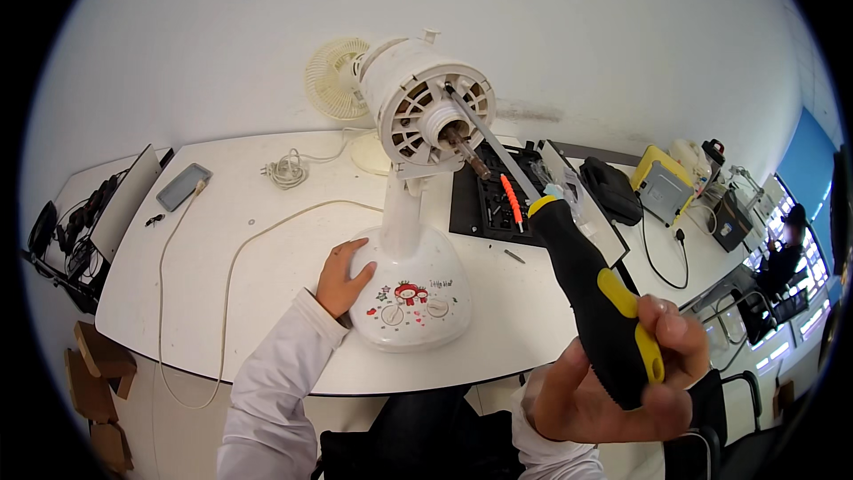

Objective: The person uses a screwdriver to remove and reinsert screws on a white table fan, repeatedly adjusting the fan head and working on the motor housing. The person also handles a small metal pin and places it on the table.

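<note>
A white electric fan without its blades or grille stands upright on the table, its motor housing (413, 93) facing me with a bare shaft (471, 156). My left hand (342, 277) rests with fingers spread on the left side of the fan's base (413, 311), which has a red cartoon print. Held in my right hand (635, 382) is a screwdriver (586, 280) with a thick black and yellow handle. Its long metal blade slants up to the left, and the tip meets the upper part of the housing's front, at a dark spot.
On the white table (204, 276) behind the fan lies an open black tool case (484, 204) with an orange-handled tool (512, 200). A small cream fan (338, 80) stands at the back. A cable runs left to a grey tray (184, 187). A yellow-framed box (665, 185) sits far right.
</note>
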The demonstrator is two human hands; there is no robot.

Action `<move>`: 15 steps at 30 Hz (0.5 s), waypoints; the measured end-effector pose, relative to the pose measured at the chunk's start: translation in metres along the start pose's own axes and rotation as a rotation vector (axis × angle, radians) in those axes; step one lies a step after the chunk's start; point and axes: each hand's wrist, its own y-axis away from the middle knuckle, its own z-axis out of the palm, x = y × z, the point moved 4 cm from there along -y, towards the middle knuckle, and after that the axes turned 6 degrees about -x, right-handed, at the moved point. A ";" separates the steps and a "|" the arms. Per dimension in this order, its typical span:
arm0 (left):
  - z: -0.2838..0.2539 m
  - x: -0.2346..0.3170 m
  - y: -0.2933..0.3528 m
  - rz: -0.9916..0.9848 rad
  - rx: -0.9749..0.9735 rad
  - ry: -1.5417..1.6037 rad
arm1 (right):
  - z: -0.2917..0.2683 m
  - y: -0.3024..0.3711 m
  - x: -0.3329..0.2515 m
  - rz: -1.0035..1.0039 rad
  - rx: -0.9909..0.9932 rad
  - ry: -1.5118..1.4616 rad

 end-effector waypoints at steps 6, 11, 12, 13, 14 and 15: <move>-0.002 0.001 0.002 -0.013 0.000 0.013 | -0.005 -0.005 0.002 0.005 -0.099 0.129; -0.002 0.000 0.001 0.013 -0.003 -0.018 | -0.006 0.003 0.009 0.077 -0.026 0.186; -0.003 -0.001 0.002 0.007 0.001 -0.015 | -0.004 0.003 0.011 0.034 0.028 0.200; -0.004 -0.002 0.003 0.001 0.005 -0.013 | -0.001 0.002 0.011 -0.010 0.066 0.205; -0.003 -0.002 0.002 0.002 0.004 -0.011 | 0.000 0.000 0.011 -0.053 0.104 0.220; -0.002 -0.002 0.002 0.001 0.004 -0.010 | 0.000 0.000 0.010 -0.015 0.082 0.224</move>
